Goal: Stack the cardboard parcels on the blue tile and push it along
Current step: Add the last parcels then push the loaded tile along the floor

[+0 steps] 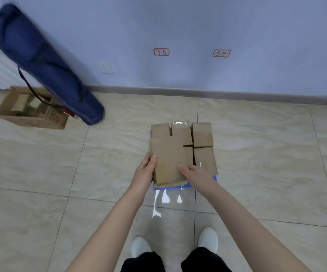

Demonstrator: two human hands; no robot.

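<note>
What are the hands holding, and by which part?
The large cardboard parcel: the left hand grips its left edge, thumb on top; the right hand holds its near right corner.

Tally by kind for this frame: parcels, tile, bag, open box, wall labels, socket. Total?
cardboard parcels: 5 visible
blue tile: 1
navy bag: 1
open cardboard box: 1
red-bordered wall labels: 2
wall socket: 1
Total: 11
</note>
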